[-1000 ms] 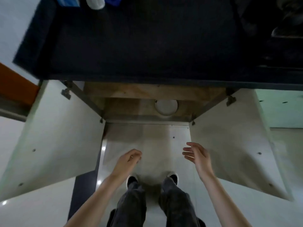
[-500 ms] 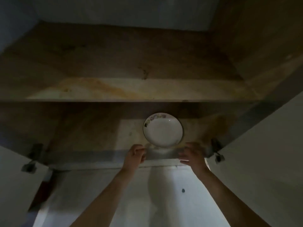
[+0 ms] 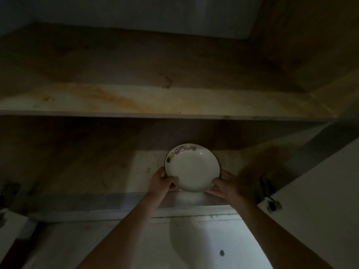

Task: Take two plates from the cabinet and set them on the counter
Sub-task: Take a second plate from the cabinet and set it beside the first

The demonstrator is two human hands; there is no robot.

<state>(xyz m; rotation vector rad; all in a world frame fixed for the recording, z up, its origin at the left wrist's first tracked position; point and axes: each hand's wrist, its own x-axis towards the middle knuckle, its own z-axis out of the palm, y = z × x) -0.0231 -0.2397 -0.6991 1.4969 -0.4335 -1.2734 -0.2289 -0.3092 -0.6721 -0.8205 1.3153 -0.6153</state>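
Gripping the plate (image 3: 192, 168) now, both hands (image 3: 162, 181).

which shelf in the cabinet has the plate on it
The lower shelf: the white plate sits at its front edge, gripped by the left hand and right hand. The upper shelf looks bare.

A pale floor (image 3: 194, 241) fills the frame from 5 to 7 o'clock, brightest near the centre, with a small dark spot (image 3: 221, 253) on it at about 5 o'clock. At 4 o'clock a metal hinge (image 3: 272, 204) hangs at the inner edge of an open white door (image 3: 320, 191), which spreads out toward 3 o'clock. A second hinge (image 3: 7, 193) shows dimly at 8 o'clock. Across the middle runs a worn wooden shelf board (image 3: 213, 105), marked by an orange-brown stain (image 3: 116, 98) toward 10 o'clock and a small dark blotch (image 3: 167, 82) just above centre. At 12 o'clock a grey back panel (image 3: 136, 14) sits in deep shadow.
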